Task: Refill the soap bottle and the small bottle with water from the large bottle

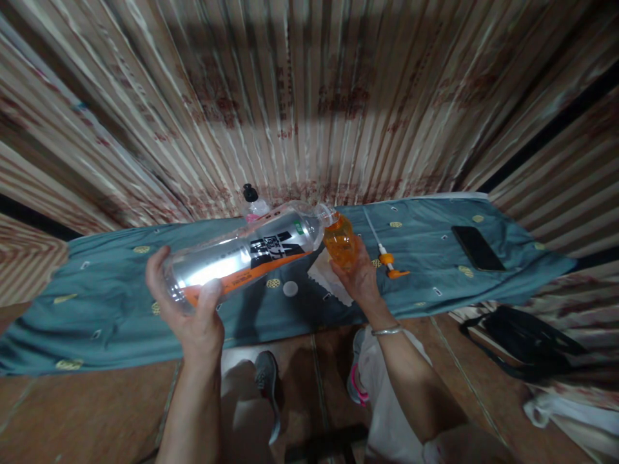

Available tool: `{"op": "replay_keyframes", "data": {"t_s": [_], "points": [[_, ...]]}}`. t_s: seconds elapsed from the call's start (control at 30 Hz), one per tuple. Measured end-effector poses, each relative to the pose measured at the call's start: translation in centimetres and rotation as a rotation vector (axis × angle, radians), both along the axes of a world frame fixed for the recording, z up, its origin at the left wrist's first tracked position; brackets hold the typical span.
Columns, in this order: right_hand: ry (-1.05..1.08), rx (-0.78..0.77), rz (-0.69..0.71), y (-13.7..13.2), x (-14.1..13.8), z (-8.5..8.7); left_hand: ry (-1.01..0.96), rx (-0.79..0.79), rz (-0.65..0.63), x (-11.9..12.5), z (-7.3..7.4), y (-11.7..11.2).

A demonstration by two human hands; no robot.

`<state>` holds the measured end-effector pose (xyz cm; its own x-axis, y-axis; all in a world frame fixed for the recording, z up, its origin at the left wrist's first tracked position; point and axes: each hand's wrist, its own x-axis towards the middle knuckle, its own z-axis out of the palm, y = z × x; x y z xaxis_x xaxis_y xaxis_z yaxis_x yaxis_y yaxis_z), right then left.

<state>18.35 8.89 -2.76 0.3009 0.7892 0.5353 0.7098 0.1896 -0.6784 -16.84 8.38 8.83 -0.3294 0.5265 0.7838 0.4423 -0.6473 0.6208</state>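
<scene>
My left hand (pixel 191 309) is wrapped round the base of a large clear plastic bottle (pixel 236 254) with a silver, black and orange label. The bottle lies tilted, its neck to the right. Its mouth meets the top of a small orange see-through bottle (pixel 340 241), which my right hand (pixel 356 274) grips. Whether liquid passes between them I cannot make out. Right of that hand lies an orange pump head (pixel 388 261) with a long clear tube. A white round cap (pixel 290 289) and a pale tissue (pixel 331 280) rest on the cloth below the bottles.
A small clear bottle with a black top (pixel 254 203) stands at the back edge. A dark phone (pixel 478 248) lies on the right of the green patterned cloth (pixel 116 277). A curtain (pixel 300 96) hangs behind. A black bag (pixel 525 338) is at the lower right.
</scene>
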Motion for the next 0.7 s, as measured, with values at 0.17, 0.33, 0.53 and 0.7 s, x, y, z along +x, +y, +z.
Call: {"op": "replay_keyframes", "data": {"t_s": [0.17, 0.33, 0.53, 0.7], "points": [[-0.014, -0.003, -0.012, 0.11, 0.06, -0.26, -0.009, -0.014, -0.010, -0.32, -0.16, 0.28], [-0.023, -0.006, -0.057, 0.21, -0.12, -0.60, -0.035, 0.002, 0.019, -0.16, -0.07, 0.29], [-0.018, -0.003, -0.050, 0.28, -0.19, -0.82, -0.026, -0.006, 0.005, -0.02, -0.02, 0.24], [-0.016, -0.036, -0.022, 0.10, 0.15, -0.34, -0.024, -0.031, -0.003, -0.16, -0.12, 0.29]]}}
